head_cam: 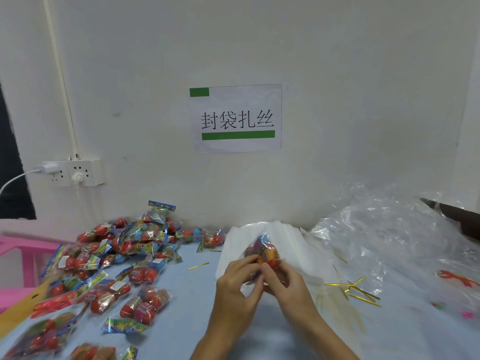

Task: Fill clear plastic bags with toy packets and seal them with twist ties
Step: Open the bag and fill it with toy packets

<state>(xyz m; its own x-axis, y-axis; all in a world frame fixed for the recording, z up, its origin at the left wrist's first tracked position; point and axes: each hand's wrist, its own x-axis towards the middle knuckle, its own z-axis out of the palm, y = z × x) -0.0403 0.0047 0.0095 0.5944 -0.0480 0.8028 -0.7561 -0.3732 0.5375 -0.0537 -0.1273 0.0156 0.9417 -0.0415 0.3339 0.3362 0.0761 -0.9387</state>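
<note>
A clear plastic bag (265, 252) with colourful toy packets inside is held up over the light blue table (192, 305). My left hand (237, 284) and my right hand (285, 284) both pinch its gathered neck, fingertips meeting near the middle. Whether a tie is in the fingers cannot be made out. A big heap of toy packets (117, 255) with red and blue balls lies to the left. Gold twist ties (355, 289) lie scattered on the right, and a single gold tie (198, 266) rests near the centre.
A stack of flat clear bags (293, 240) lies behind my hands against the white wall. Crumpled clear plastic sheeting (389, 229) piles up at the right. A pink stool (23, 258) stands at the left edge. A wall socket (75, 172) and a paper sign (237, 118) are on the wall.
</note>
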